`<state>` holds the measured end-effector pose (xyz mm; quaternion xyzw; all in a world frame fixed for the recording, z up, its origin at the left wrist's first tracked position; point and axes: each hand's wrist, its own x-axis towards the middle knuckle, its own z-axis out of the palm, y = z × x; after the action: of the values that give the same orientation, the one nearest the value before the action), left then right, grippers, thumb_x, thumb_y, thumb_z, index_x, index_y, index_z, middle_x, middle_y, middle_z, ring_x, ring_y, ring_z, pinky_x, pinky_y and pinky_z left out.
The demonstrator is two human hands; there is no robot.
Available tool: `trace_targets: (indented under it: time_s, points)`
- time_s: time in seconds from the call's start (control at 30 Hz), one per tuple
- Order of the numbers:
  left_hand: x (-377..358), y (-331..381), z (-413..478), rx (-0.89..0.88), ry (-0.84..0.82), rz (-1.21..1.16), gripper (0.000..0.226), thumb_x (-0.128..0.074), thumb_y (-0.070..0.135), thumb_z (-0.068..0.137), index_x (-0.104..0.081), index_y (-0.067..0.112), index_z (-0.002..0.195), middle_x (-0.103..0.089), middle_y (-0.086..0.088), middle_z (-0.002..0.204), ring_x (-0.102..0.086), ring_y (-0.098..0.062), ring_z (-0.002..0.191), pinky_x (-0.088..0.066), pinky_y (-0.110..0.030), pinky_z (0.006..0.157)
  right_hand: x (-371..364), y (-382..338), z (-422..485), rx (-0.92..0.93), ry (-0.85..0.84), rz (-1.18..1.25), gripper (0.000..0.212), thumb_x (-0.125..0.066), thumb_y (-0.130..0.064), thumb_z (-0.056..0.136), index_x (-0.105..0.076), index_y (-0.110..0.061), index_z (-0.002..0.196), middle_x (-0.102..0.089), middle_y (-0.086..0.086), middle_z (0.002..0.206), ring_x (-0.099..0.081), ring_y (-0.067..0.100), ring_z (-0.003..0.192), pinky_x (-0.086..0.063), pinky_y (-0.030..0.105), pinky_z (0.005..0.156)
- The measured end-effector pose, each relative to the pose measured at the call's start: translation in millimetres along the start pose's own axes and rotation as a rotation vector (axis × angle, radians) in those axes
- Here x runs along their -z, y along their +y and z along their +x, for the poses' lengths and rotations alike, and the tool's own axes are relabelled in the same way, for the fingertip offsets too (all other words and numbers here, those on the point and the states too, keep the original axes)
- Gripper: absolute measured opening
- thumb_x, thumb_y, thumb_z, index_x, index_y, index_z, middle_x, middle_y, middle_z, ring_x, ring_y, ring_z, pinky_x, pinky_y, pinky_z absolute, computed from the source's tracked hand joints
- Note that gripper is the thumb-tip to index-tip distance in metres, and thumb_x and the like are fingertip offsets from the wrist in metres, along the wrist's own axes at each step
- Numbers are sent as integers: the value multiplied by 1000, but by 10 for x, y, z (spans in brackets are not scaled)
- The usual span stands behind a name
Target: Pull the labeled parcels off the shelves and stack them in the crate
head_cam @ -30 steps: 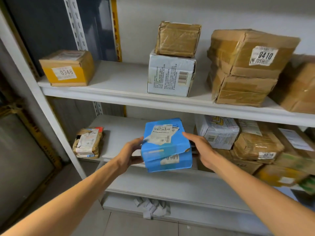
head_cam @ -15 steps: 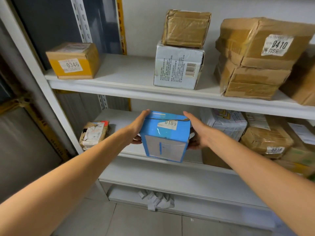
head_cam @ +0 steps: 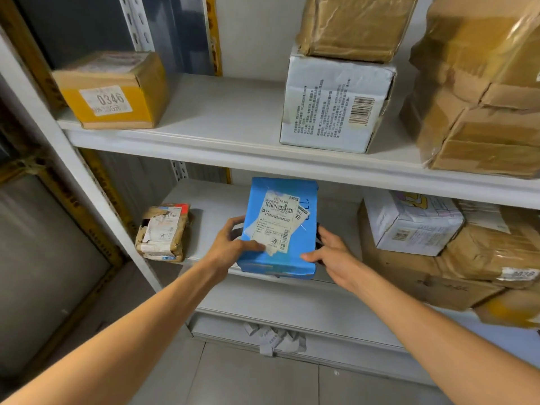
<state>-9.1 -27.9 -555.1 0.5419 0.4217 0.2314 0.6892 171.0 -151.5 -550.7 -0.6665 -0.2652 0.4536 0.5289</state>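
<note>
Middle shelf (head_cam: 213,229) | blue parcel (head_cam: 302,247) is gripped at its near end by left hand (head_cam: 230,247) and right hand (head_cam: 330,255) | peeling label could get torn by that thumb, tbh

Even soft light, wide-angle edge warp

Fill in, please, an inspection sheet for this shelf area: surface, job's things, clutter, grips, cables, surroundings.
Surface: white middle shelf, parcels on it.
Job's things: blue parcel, label up, at the shelf's front edge; small torn parcel to its left; crate not in view.
Clutter: crumpled paper low down, by the floor.
Grips: left grip holds the blue parcel's left side, thumb on the label; right grip holds its right side.
Cables: nothing seen.
Surroundings: upper shelf with box 0346 and a white box with a brown parcel on top.
</note>
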Motion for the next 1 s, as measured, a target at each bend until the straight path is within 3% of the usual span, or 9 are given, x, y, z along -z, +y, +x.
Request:
trace_targets:
  time_s: [0.07, 0.23, 0.37, 0.6, 0.77, 0.9, 1.0]
  points:
    - [49, -36, 114, 1, 9, 11, 72, -76, -11, 69, -48, 21, 127, -66, -4, 113, -68, -20, 90, -57, -23, 60, -76, 98, 185, -16, -4, 10, 72, -59, 24, 77, -53, -19, 135, -62, 2, 124, -58, 22, 117, -50, 37, 99]
    - [257, -97, 519, 54, 29, -2, 70, -73, -7, 75, -47, 27, 131, -65, 2, 104, -68, -16, 80, -54, -22, 51, -371, 267, 661, -4, 21, 51, 63, -59, 24, 76, -58, -19, 121, -66, 4, 117, -62, 23, 112, -54, 32, 88]
    - [415, -161, 899, 64, 12, 24, 71, -73, -2, 77, -46, 28, 135, -65, -1, 114, -67, -16, 82, -53, -20, 51, -480, 342, 1024, 32, 51, 25, 62, -62, 20, 77, -57, -22, 122, -67, 2, 116, -63, 17, 108, -55, 29, 86]
    - [518, -537, 1199, 115, 16, 49, 70, -75, -2, 77, -46, 24, 136, -64, -5, 115, -68, -18, 83, -61, -28, 64, -591, 800, 1317, -2, 18, -79, 54, -56, 4, 92, -46, -28, 135, -65, -1, 124, -63, 15, 110, -52, 33, 96]
    - [552, -566, 1257, 153, 43, 46, 70, -75, -2, 77, -47, 25, 135, -63, 3, 103, -68, -18, 80, -61, -32, 61, -572, 863, 1350, -7, 4, -69, 45, -55, -1, 95, -48, -32, 127, -66, -6, 114, -65, 11, 103, -55, 21, 82]
    - [507, -530, 1249, 162, 58, 108, 76, -77, 0, 75, -44, 24, 139, -61, -1, 107, -67, -21, 85, -59, -42, 76, -601, 837, 1326, -26, 47, -108, 41, -56, -2, 94, -51, -26, 127, -66, 3, 120, -65, 19, 105, -56, 34, 89]
    - [429, -391, 1214, 144, 118, 291, 90, -83, 5, 70, -38, 24, 145, -56, -10, 128, -62, -28, 103, -54, -48, 92, -609, 683, 1250, -76, 66, -247, 30, -54, -16, 97, -52, -17, 127, -63, 8, 126, -63, 23, 107, -52, 39, 94]
